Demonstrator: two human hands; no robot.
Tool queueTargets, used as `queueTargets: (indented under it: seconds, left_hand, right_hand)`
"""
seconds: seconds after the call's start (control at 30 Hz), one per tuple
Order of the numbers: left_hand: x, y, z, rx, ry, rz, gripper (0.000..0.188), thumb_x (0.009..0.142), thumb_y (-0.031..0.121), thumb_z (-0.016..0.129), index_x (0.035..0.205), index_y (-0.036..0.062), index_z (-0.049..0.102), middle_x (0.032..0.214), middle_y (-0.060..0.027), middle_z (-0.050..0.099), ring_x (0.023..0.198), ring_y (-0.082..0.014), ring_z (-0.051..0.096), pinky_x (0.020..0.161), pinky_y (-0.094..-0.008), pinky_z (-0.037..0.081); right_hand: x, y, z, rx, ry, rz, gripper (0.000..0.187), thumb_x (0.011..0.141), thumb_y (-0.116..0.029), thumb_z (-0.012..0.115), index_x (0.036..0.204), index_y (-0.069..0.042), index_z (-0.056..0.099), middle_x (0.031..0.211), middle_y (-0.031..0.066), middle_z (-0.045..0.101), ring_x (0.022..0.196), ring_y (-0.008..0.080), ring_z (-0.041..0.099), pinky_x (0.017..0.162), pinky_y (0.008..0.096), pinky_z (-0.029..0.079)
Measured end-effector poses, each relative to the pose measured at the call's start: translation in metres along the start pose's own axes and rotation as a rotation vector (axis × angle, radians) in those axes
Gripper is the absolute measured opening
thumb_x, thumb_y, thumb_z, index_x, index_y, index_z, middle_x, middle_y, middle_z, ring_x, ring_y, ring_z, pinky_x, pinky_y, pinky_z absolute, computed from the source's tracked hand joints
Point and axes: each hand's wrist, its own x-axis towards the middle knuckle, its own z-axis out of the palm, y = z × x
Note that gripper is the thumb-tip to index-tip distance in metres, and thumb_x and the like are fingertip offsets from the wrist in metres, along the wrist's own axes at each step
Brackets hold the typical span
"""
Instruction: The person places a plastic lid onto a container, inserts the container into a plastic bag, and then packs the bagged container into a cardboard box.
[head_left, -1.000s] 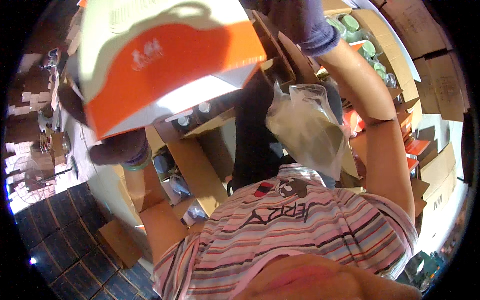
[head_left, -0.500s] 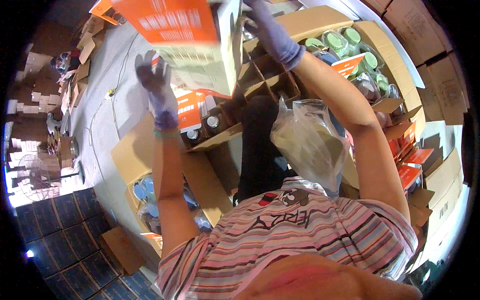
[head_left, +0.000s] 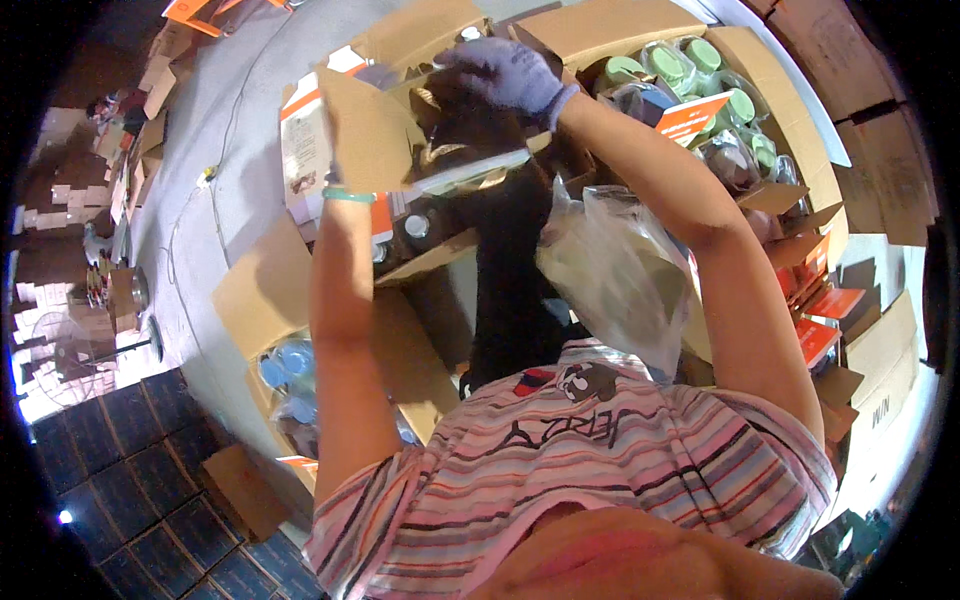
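Note:
An orange-and-white carton (head_left: pixel 303 150) is held up in front of me over a divided cardboard box (head_left: pixel 430 268). One brown inner flap (head_left: pixel 372 130) is folded out, and the inside looks dark. My right hand (head_left: pixel 515 78), in a purple-grey glove, is closed over the carton's far right edge, its fingertips partly hidden. The flap covers most of my left hand (head_left: pixel 376 76); only a blurred patch of purple glove shows beyond it, above a green wristband. White-capped bottles (head_left: pixel 418 226) stand in the divided box just below. A clear plastic bag (head_left: pixel 615 270) lies under my right forearm.
At the right stands an open box of green-lidded jars (head_left: pixel 740 105) in plastic, with orange cards. Blue-lidded items (head_left: pixel 290 362) sit in another box at the left. Dark stacked cartons (head_left: pixel 130 480) fill the lower left; a cable (head_left: pixel 222 160) crosses the floor.
The carton has tipped and come lower and nearer, turning its brown inside toward me. My left hand has moved up behind the flap; my right hand has shifted slightly down and closed over the edge.

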Motion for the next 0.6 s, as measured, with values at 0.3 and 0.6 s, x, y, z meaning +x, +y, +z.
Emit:
queueTargets:
  seconds: [0.3, 0.6]
  left_hand:
    - [-0.13, -0.042, 0.07, 1.314, -0.168, 0.977, 0.082, 0.075, 0.043, 0.073, 0.132, -0.0057, 0.04, 0.131, -0.025, 0.043, 0.124, -0.041, 0.039, 0.107, -0.0466, 0.03]
    - [-0.047, -0.069, 0.119, 2.349, -0.459, 0.394, 0.088, 0.077, 0.049, 0.07, 0.141, 0.0001, 0.035, 0.139, -0.02, 0.047, 0.122, -0.0354, 0.051, 0.1, -0.0441, 0.042]
  right_hand:
    - [-0.023, -0.029, 0.004, -0.615, -0.191, -0.05, 0.039, 0.087, -0.044, 0.058, 0.115, -0.018, 0.064, 0.116, 0.005, 0.058, 0.108, 0.0257, 0.056, 0.081, 0.0402, 0.053]
    - [-0.041, -0.004, -0.032, -0.037, -0.265, 0.112, 0.031, 0.081, -0.029, 0.057, 0.103, -0.009, 0.068, 0.105, 0.0142, 0.067, 0.094, 0.0355, 0.065, 0.084, 0.0443, 0.051]
